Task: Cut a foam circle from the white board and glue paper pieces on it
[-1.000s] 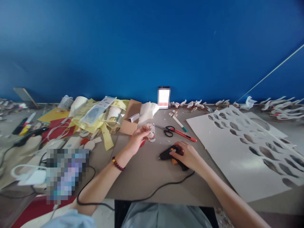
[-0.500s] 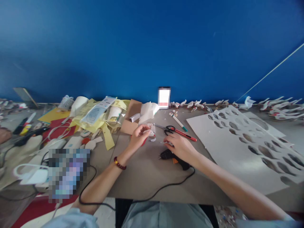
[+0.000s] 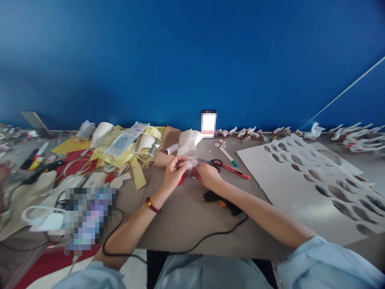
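My left hand (image 3: 173,172), with a beaded bracelet on its wrist, pinches a small white paper cut-out (image 3: 187,165) by its edge. My right hand (image 3: 208,176) is close against its right side, fingertips pressed together; what they grip is too small to make out. Partly under the left hand lies a flat red piece (image 3: 181,180). A black glue gun (image 3: 221,199) rests below my right wrist, its cable running toward me. Just behind the right hand are scissors (image 3: 215,163), partly hidden, and a red utility knife (image 3: 237,171).
A white sheet with oval cut-outs (image 3: 288,192) covers the right side. White bird figures (image 3: 357,138) line the wall, and a green-capped marker (image 3: 229,156) lies nearby. Yellow paper packets (image 3: 120,150), a blurred-out phone (image 3: 92,220) and cables crowd the left. Another person's hand (image 3: 3,172) shows at the far left.
My right hand has moved left from above the glue gun and scissors to meet the left hand at the white cut-out. Its fingers have closed. The left hand has barely moved.
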A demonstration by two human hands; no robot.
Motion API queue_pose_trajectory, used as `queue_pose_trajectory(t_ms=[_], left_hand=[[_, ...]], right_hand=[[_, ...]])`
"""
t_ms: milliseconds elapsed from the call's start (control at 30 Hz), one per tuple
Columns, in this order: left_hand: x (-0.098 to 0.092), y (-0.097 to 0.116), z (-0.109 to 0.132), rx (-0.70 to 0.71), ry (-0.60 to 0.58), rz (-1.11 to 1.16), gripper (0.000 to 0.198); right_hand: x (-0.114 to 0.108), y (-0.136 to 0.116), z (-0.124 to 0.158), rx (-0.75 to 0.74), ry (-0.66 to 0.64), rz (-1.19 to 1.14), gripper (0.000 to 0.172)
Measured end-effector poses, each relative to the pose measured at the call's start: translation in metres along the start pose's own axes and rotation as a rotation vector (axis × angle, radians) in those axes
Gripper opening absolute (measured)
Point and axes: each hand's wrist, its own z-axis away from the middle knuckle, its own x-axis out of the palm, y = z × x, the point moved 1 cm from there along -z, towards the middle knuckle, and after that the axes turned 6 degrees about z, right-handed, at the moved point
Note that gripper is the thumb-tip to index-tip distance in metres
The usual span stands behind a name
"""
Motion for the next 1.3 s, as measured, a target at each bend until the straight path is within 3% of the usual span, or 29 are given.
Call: queue_pose_trajectory(t_ms=[233,367,433,567,667,867,1300], left_hand=[[0.000,0.000,0.000,0.014,0.034,0.005,0.015],[-0.001,0.000,0.000,-0.051,0.081,-0.001,0.016],[-0.001,0.000,0.000,-0.075,0.097,-0.007,0.018],[0.003,-0.001,0.001,-0.095,0.080,0.023,0.026],[0.005,-0.003,0.003,-0.148,0.030,0.057,0.031],[0.006,-0.008,0.007,-0.146,-0.032,-0.020,0.030],[0.012,0.005,0.015,-0.166,-0.092,-0.007,0.027]], right_hand=[[-0.002,0.008,0.000,0.056,0.060,-0.188,0.009],[-0.013,0.022,0.002,0.097,0.115,-0.308,0.007],[-0.020,0.029,0.002,0.134,0.110,-0.494,0.006],[-0.029,0.033,0.003,0.211,0.051,-1.082,0.012],[-0.032,0.030,0.005,0.245,0.028,-1.252,0.017],[-0.027,0.029,0.005,0.221,0.057,-1.313,0.020],[-0.026,0.027,0.005,0.214,0.112,-1.138,0.026]])
